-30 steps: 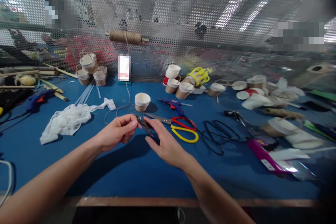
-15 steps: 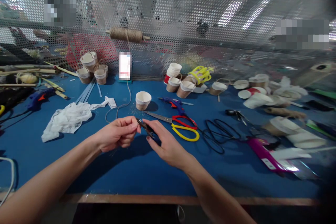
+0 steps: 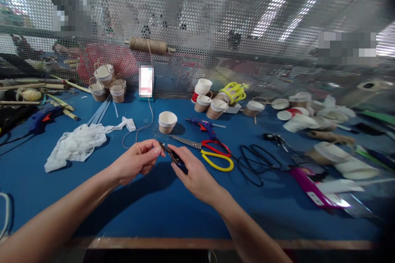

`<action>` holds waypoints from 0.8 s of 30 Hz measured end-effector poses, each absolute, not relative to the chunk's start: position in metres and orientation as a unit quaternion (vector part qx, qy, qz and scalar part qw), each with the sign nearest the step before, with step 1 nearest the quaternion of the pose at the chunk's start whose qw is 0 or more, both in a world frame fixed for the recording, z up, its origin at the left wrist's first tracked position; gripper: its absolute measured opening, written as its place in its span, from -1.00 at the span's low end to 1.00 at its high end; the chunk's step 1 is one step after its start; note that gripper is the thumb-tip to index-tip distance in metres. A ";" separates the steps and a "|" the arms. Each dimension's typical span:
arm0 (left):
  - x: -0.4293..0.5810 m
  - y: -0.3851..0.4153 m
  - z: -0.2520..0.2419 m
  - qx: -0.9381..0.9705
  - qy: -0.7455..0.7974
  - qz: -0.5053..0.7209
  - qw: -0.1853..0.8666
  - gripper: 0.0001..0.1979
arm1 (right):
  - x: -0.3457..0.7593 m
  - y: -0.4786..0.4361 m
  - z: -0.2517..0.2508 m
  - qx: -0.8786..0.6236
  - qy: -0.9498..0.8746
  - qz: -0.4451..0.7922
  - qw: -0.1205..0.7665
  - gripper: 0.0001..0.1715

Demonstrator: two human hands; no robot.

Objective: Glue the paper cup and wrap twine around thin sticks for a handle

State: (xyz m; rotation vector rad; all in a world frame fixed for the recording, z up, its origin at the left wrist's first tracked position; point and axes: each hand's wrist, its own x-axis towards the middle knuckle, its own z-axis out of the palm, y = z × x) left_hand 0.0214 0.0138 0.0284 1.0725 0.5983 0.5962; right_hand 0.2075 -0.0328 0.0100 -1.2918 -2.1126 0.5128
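In my right hand (image 3: 194, 173) is a pair of small dark pliers (image 3: 176, 157), their jaws aimed at the fingertips of my left hand. Thumb and forefinger of my left hand (image 3: 139, 159) are pinched together at the jaw tips; whatever sits between them is too small to make out. Just beyond both hands a small cup (image 3: 167, 122) stands upright, wrapped in brown burlap with a white top. Large scissors (image 3: 212, 148) with red and yellow handles lie to the right of the cup. Behind them rests a blue glue gun (image 3: 203, 126).
White lace fabric (image 3: 75, 146) lies crumpled at left. A twine spool (image 3: 148, 45) hangs on the mesh, its strand trailing to the table. Burlap cups (image 3: 106, 78) stand at back left. A black cable (image 3: 257, 164) coils right of the scissors, near a purple packet (image 3: 311, 187).
The pliers' handles look closer together in my right hand. Both hands keep nearly the same place by the cup. The view has tilted slightly, so the scene sits a little lower.
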 end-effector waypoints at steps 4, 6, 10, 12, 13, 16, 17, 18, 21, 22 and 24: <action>0.023 0.013 0.028 0.550 0.314 0.305 0.712 -0.72 | 0.208 -0.032 0.012 -0.496 -0.795 0.193 0.292 -0.48; 0.023 0.012 0.027 0.566 0.319 0.311 0.693 -0.72 | 0.208 -0.032 0.012 -0.492 -0.794 0.201 0.295 -0.49; 0.023 0.011 0.027 0.573 0.310 0.307 0.694 -0.71 | 0.209 -0.032 0.012 -0.489 -0.794 0.202 0.300 -0.50; 0.023 0.011 0.028 0.573 0.308 0.305 0.695 -0.71 | 0.209 -0.032 0.012 -0.489 -0.794 0.202 0.299 -0.51; 0.023 0.011 0.028 0.574 0.310 0.305 0.693 -0.71 | 0.209 -0.032 0.011 -0.491 -0.794 0.202 0.297 -0.51; 0.023 0.011 0.029 0.587 0.319 0.309 0.677 -0.70 | 0.209 -0.032 0.011 -0.495 -0.793 0.199 0.293 -0.52; 0.023 0.011 0.029 0.594 0.321 0.312 0.669 -0.69 | 0.209 -0.032 0.011 -0.496 -0.793 0.198 0.293 -0.52; 0.024 0.011 0.028 0.600 0.321 0.316 0.661 -0.69 | 0.209 -0.032 0.010 -0.498 -0.792 0.196 0.293 -0.51; 0.024 0.011 0.027 0.605 0.320 0.321 0.655 -0.68 | 0.209 -0.031 0.010 -0.498 -0.793 0.189 0.297 -0.50; 0.024 0.010 0.027 0.603 0.318 0.318 0.659 -0.68 | 0.209 -0.031 0.010 -0.497 -0.793 0.187 0.298 -0.50; 0.024 0.010 0.025 0.594 0.310 0.313 0.673 -0.68 | 0.209 -0.031 0.010 -0.494 -0.795 0.185 0.299 -0.50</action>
